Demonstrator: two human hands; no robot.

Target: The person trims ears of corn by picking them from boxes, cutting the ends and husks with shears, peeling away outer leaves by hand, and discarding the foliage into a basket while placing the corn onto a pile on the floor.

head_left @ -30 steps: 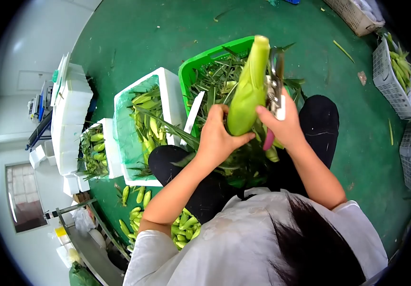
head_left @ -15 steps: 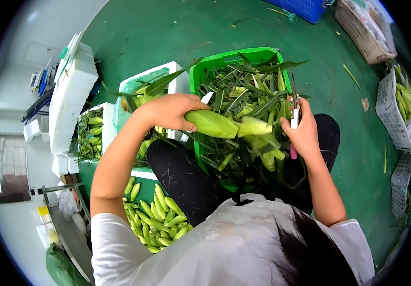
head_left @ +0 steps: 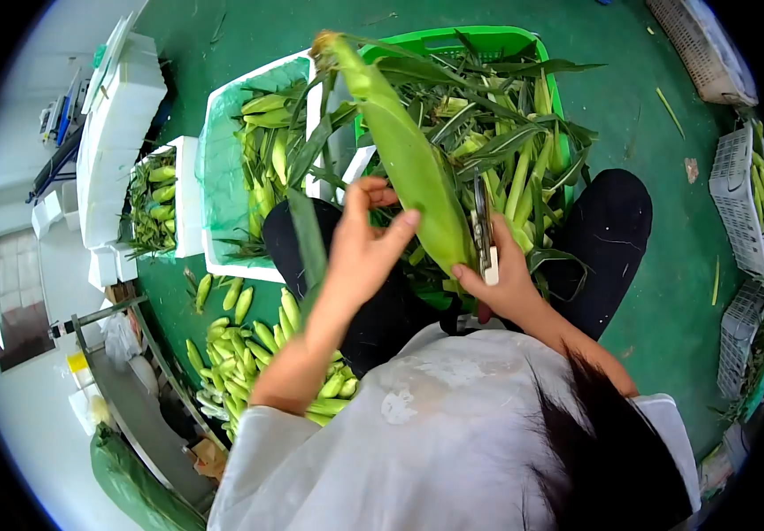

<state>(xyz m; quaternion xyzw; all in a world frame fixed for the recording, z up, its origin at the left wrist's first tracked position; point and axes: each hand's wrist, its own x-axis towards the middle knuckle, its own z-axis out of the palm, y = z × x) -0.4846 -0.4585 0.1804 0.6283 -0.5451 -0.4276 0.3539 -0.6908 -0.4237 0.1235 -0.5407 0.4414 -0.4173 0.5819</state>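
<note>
A large ear of corn in green husk (head_left: 413, 164) stands steeply tilted before me, its brown silk tip at the top. My left hand (head_left: 366, 239) is beside it, thumb and fingers apart, the thumb tip at the husk's left edge. In my right hand (head_left: 510, 274) are pruning shears (head_left: 487, 243) with pale handles, their blades pointing up along the ear. My right thumb presses the ear's lower end. Behind is a green crate (head_left: 453, 40) heaped with cut husk leaves and stalks (head_left: 524, 177).
To the left, a white foam box (head_left: 223, 168) with green lining holds unpeeled corn (head_left: 267, 150). Trimmed ears (head_left: 240, 354) lie piled on the floor by my left knee. Another foam box (head_left: 189, 199) stands farther left. Plastic baskets (head_left: 736, 203) line the right side.
The corn has swung from nearly level to steeply upright. My left hand has loosened from around it and come lower. My right hand has moved left with the shears, against the ear's lower end.
</note>
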